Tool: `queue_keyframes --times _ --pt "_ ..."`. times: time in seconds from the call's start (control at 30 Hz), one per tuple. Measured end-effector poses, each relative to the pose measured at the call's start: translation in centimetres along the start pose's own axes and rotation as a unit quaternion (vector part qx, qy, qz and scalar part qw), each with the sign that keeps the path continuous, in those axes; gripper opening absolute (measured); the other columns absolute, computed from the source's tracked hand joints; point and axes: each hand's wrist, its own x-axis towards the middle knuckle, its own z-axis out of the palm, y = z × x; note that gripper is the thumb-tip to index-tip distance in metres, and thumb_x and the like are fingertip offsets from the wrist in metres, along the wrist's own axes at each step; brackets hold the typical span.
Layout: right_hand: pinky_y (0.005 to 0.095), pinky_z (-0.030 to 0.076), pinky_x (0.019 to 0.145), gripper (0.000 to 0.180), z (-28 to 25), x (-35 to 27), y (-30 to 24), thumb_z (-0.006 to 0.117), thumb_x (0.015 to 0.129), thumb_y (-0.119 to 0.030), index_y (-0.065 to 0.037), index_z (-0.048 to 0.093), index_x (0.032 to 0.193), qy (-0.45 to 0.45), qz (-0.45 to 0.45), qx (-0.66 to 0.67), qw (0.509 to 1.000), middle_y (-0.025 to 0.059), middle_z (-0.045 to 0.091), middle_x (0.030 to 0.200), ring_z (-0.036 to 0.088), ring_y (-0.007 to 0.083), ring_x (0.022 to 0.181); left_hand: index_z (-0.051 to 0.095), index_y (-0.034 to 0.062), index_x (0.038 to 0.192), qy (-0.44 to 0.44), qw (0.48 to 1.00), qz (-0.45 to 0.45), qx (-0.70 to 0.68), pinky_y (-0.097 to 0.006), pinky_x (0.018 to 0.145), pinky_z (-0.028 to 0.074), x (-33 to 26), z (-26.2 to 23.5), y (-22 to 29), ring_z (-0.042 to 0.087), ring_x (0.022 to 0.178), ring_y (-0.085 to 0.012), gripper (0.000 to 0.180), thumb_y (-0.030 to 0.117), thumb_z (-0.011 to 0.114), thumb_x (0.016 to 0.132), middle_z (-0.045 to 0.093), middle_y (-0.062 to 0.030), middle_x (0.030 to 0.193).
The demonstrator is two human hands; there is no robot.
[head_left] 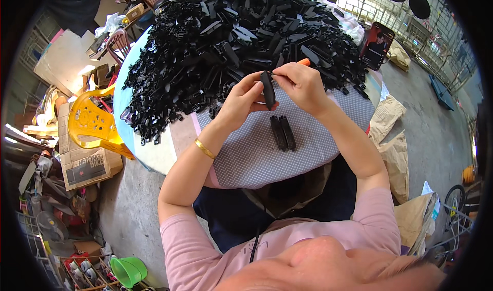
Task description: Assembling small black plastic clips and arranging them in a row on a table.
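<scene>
My left hand is closed round a long black plastic part, held upright above the near side of the table. My right hand pinches close to the top of that part. From behind its knuckles sticks out the orange end of a tool; the rest of the tool is hidden in the fingers. Two similar black plastic parts lie side by side on the dotted grey cloth, just below my hands. Beyond my hands rises a big heap of loose black plastic parts in several shapes.
A phone stands at the table's right edge, its screen lit. Brown paper sacks line the floor on the right. At left are a yellow plastic chair, a cardboard box and a green bucket.
</scene>
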Motion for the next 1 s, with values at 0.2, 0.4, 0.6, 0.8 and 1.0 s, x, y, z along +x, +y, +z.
queue_keyframes --times 0.2,0.4,0.6,0.8,1.0 --pt "0.0303 0.050 0.057 0.008 0.2 -0.1 -0.4 0.066 0.074 -0.005 -0.002 0.062 0.081 0.045 -0.043 -0.006 0.998 0.0089 0.064 0.074 0.063 0.0240 0.064 0.039 0.0008 0.128 -0.005 1.000 -0.013 -0.023 -0.036 0.078 0.055 -0.2 0.0 0.0 0.064 0.086 -0.0230 0.036 0.017 0.039 0.097 0.059 -0.0125 0.100" --pt "0.0309 0.052 0.058 0.008 0.2 -0.3 -0.7 0.066 0.074 -0.006 -0.003 0.062 0.081 0.037 -0.073 -0.035 0.996 0.0080 0.064 0.074 0.063 0.0240 0.064 0.039 0.0005 0.129 -0.003 1.000 -0.001 -0.028 -0.035 0.078 0.055 0.0 0.0 -0.4 0.064 0.087 -0.0232 0.036 0.016 0.040 0.096 0.059 -0.0124 0.102" --pt "0.0319 0.052 0.066 0.022 -0.3 -0.4 -0.8 0.065 0.076 -0.010 0.002 0.064 0.094 -0.048 -0.032 -0.018 0.998 0.0124 0.063 0.089 0.064 0.0261 0.078 0.042 0.0008 0.128 0.025 0.999 0.022 0.015 -0.033 0.076 0.055 0.1 -0.2 -0.7 0.064 0.085 -0.0193 0.035 0.015 0.042 0.096 0.060 -0.0104 0.100" --pt "0.0331 0.050 0.069 0.039 -0.5 -0.2 -1.9 0.066 0.077 -0.028 0.005 0.062 0.097 -0.085 -0.094 -0.018 0.992 0.0130 0.059 0.095 0.059 0.0261 0.082 0.045 0.0035 0.126 0.036 0.996 -0.002 -0.076 -0.029 0.069 0.056 -0.4 0.0 -1.0 0.061 0.084 -0.0124 0.033 0.013 0.044 0.094 0.059 -0.0052 0.102" --pt "0.0329 0.050 0.066 0.040 -0.5 -0.4 -3.0 0.069 0.074 -0.025 0.003 0.062 0.102 -0.058 -0.067 -0.095 0.992 0.0106 0.059 0.090 0.059 0.0239 0.079 0.044 0.0049 0.128 0.008 0.994 0.016 -0.108 -0.031 0.076 0.055 0.0 -0.1 -1.1 0.060 0.087 -0.0126 0.034 0.013 0.043 0.095 0.057 -0.0057 0.107"
